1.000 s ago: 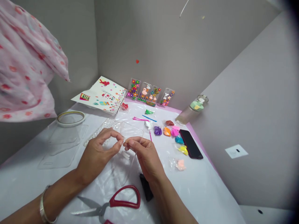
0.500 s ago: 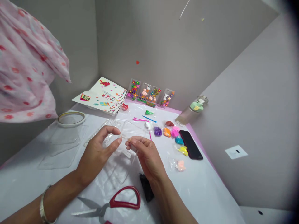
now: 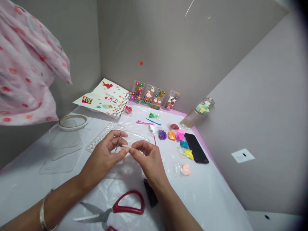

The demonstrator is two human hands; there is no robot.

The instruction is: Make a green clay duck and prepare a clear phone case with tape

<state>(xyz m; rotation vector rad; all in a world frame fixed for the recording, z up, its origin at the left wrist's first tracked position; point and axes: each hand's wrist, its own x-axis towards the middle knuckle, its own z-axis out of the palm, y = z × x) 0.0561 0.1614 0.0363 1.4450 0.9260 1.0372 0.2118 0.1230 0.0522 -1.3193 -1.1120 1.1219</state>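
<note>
Both hands meet over the middle of the table. A small white strip (image 3: pixel 125 146) lies between their fingertips. My left hand (image 3: pixel 106 154) has its thumb and fingers closed around the strip's left part. My right hand (image 3: pixel 148 158) pinches at the strip's right end. Just behind and below the hands lies a clear phone case (image 3: pixel 137 136), partly hidden by them. Red-handled scissors (image 3: pixel 128 210) rest with blades apart in front of the hands, beside a black object (image 3: pixel 150 192) near my right wrist.
Packets of coloured clay (image 3: pixel 162 134), a dark phone (image 3: pixel 196 148) and a bottle (image 3: pixel 192 118) stand or lie to the right. Decorated cases (image 3: pixel 148 95) lean at the back wall. At left are a tape roll (image 3: pixel 72 122), clear cases (image 3: pixel 60 160) and a drawing pad (image 3: pixel 103 98).
My left fingers have closed in and now meet my right fingertips at the white strip. My right hand has shifted slightly and turned.
</note>
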